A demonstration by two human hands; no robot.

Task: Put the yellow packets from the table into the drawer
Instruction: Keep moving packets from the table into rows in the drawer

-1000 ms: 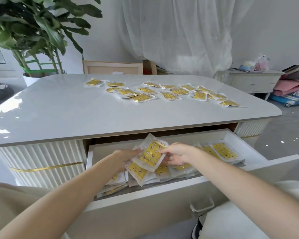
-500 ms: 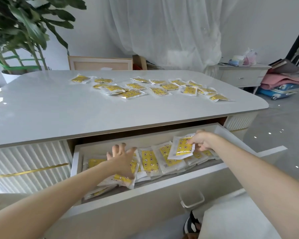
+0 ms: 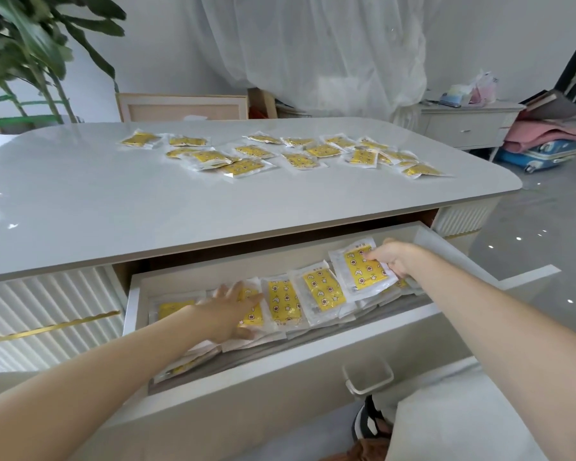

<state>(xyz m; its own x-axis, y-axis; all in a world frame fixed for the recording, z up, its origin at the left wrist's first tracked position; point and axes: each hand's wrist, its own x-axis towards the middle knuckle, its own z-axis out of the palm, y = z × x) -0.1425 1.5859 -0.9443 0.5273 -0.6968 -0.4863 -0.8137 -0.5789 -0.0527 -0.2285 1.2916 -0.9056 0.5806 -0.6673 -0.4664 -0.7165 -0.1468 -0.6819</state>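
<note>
White curtain (image 3: 313, 44) hangs behind a glossy pale tabletop (image 3: 113, 201), with a leafy plant (image 3: 30, 54) past its far left corner and a low white cabinet (image 3: 463, 126) off to the right. Many yellow packets (image 3: 243, 166) lie scattered across the far half of the tabletop, some overlapping. Below the near edge the drawer (image 3: 280, 347) stands pulled out, and a row of packets (image 3: 281, 304) lies inside it, each overlapping the next from left to right. Of the two hands, the left hand (image 3: 228, 311) lies flat with fingers spread, pressing on the packets near the drawer's left end. The right hand (image 3: 394, 257) has fingers curled round the edge of a single packet (image 3: 363, 271), tilted over the row at the drawer's right end
</note>
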